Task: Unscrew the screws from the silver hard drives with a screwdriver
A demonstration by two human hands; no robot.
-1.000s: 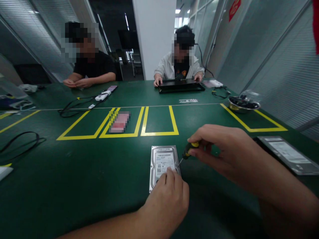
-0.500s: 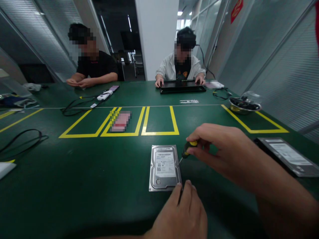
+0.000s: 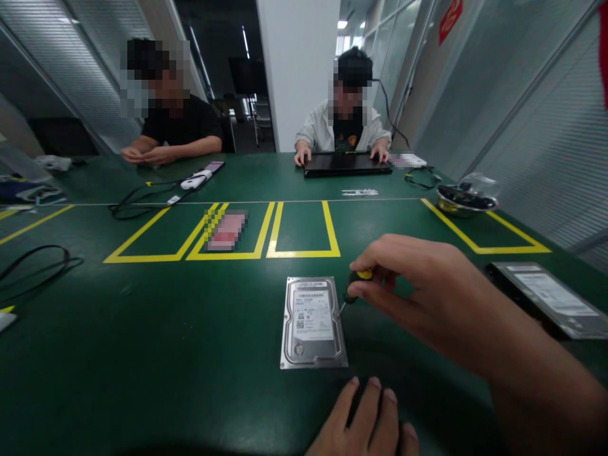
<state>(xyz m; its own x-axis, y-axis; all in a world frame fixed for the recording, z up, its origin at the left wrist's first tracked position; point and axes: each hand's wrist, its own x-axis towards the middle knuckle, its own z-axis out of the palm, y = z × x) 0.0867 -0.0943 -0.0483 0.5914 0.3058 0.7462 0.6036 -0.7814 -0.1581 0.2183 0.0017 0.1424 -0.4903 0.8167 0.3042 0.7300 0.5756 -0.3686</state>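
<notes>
A silver hard drive (image 3: 314, 323) with a white label lies flat on the green table (image 3: 190, 354), near the middle of the view. On its right, my right hand (image 3: 403, 272) grips a small black and yellow screwdriver (image 3: 357, 282) between thumb and fingers. The screwdriver's tip is at the drive's right edge; whether it touches a screw is too small to tell. My left hand (image 3: 368, 421) is below the drive's lower right corner, apart from it, its fingers a little spread and holding nothing.
Another drive (image 3: 551, 297) lies at the right, beyond my forearm. A metal bowl (image 3: 465, 199) stands behind it. Yellow tape frames (image 3: 304, 254) and a phone (image 3: 228, 230) are ahead. Across the table, a person holds a black panel (image 3: 346, 164); another sits at the left.
My left hand has drawn back from the drive's lower right corner toward the near edge, and its fingers have parted. My right hand stays at the drive's right side with the screwdriver.
</notes>
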